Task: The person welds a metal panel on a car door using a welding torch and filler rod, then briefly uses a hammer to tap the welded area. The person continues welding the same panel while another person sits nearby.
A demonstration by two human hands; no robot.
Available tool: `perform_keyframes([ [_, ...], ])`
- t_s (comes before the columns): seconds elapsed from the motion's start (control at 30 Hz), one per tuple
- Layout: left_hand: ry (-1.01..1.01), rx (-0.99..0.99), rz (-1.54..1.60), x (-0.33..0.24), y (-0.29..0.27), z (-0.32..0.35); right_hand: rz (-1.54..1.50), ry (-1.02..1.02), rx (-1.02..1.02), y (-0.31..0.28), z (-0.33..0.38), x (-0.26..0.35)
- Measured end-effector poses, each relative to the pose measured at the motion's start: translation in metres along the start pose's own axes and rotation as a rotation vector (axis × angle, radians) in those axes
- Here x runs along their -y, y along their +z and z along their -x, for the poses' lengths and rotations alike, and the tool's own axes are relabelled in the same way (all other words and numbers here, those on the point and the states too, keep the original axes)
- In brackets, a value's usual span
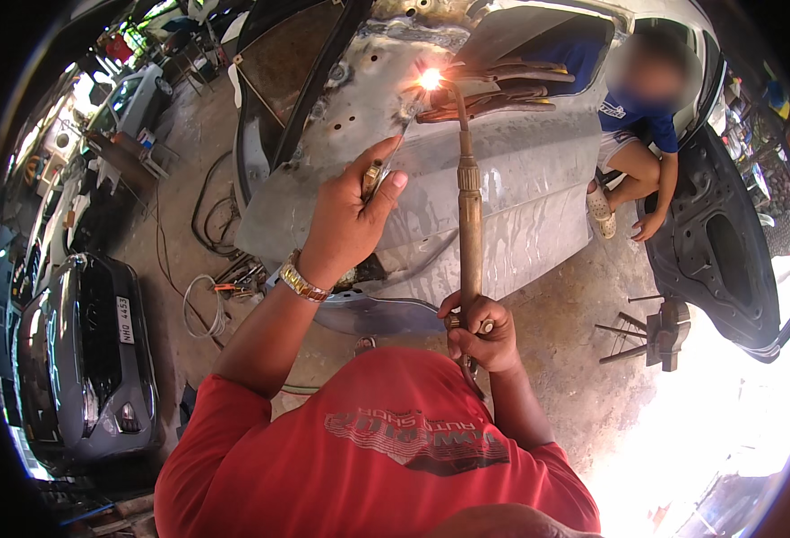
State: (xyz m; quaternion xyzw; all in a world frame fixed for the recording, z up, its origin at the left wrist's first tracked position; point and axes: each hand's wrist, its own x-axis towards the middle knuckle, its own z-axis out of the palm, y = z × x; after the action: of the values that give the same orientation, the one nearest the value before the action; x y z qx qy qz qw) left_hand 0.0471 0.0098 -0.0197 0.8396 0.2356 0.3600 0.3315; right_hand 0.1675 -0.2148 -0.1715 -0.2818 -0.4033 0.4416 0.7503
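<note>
My right hand (484, 334) is closed round the lower end of a brass gas torch (469, 206), by its valve knobs. From its bent tip burns a small bright flame (430, 79) against the bare metal of a car body (368, 90). My left hand (352, 211), with a metal-band watch at the wrist, pinches a thin welding rod (400, 142) that slants up toward the flame. A small brass-coloured piece (371, 179) also shows in this hand; its kind is unclear. Glare hides the exact spot where flame, rod and metal meet.
Below the flame lies a grey car panel (529, 211). Brown strips (502, 103) sit right of the flame. A person (650, 117) in blue sits close at the right, near a dark car door (717, 242) and a vise (668, 332). Hoses (207, 309) and a parked car (90, 359) are left.
</note>
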Motion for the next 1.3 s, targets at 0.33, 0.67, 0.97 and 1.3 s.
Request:
perform_keyframes([
  [0.33, 0.005, -0.006, -0.001, -0.0017, -0.0002, 0.0003, 0.011, 0.007, -0.005, 0.0034, -0.0018, 0.0036],
  [0.67, -0.007, -0.003, 0.008, -0.0022, -0.0009, 0.0006, 0.002, -0.021, 0.014, -0.0025, 0.0017, -0.0048],
  [0.97, 0.006, 0.004, 0.004, -0.0001, -0.0015, 0.0008, -0.024, 0.027, 0.017, -0.0025, 0.0039, -0.0025],
  [1.3, 0.023, -0.003, 0.016, 0.0014, -0.0024, 0.0019, 0.035, -0.027, 0.032, 0.0011, -0.0003, 0.0008],
])
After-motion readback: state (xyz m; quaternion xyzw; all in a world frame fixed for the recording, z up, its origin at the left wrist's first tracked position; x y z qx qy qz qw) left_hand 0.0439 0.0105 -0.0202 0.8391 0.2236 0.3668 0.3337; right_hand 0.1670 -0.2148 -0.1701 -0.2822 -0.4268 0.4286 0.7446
